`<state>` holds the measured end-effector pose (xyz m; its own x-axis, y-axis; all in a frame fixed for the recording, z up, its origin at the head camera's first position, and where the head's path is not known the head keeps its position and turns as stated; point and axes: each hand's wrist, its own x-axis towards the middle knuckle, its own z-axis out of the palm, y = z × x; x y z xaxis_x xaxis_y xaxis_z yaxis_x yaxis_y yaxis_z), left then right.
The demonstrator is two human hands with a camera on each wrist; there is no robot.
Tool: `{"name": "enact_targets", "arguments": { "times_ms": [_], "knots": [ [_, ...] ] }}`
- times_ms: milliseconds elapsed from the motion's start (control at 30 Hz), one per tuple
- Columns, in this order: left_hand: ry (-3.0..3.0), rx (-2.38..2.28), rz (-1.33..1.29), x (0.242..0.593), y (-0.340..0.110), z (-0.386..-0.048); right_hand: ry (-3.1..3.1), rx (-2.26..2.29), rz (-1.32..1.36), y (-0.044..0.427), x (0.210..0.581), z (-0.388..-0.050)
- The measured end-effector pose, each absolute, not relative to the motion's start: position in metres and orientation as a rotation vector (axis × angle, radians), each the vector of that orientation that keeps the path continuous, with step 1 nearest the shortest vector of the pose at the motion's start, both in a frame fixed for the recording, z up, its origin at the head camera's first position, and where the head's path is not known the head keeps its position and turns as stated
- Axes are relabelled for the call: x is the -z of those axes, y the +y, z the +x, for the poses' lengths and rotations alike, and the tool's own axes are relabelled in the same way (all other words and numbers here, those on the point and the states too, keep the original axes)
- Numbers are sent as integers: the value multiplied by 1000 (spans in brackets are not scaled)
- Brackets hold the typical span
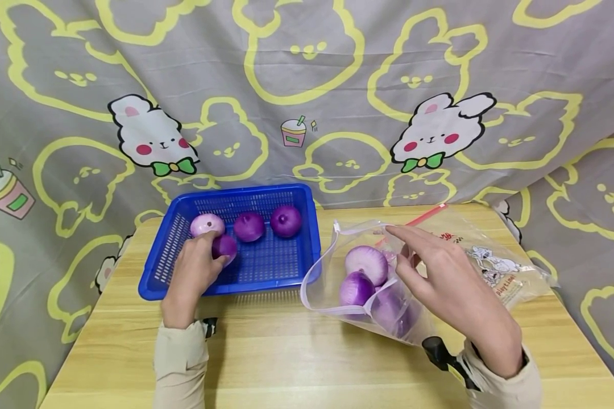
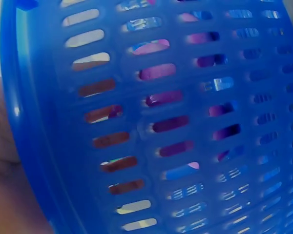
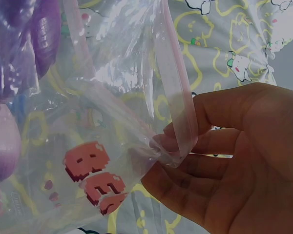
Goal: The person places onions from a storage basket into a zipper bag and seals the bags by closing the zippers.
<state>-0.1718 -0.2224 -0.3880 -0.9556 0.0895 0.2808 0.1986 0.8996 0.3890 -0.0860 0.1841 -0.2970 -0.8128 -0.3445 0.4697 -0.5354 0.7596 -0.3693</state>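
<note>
My left hand reaches into a blue plastic basket and grips a dark purple onion between thumb and fingers. Beside it in the basket lie a paler onion and two purple onions, one in the middle and one at the right. The left wrist view shows them only through the slotted basket wall. At the right, my right hand pinches the rim of a clear zip bag. The bag's mouth gapes toward the basket, with several onions inside.
Another clear bag with a red zip strip and printed drawings lies flat behind my right hand. Everything rests on a wooden table. A grey patterned cloth hangs behind and at the sides.
</note>
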Motion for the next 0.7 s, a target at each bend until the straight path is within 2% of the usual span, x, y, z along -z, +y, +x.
{"name": "enact_targets", "arguments": {
  "times_ms": [700],
  "knots": [
    [-2736, 588, -301, 373, -205, -165, -2559, -694, 690, 184, 297, -87]
  ]
}}
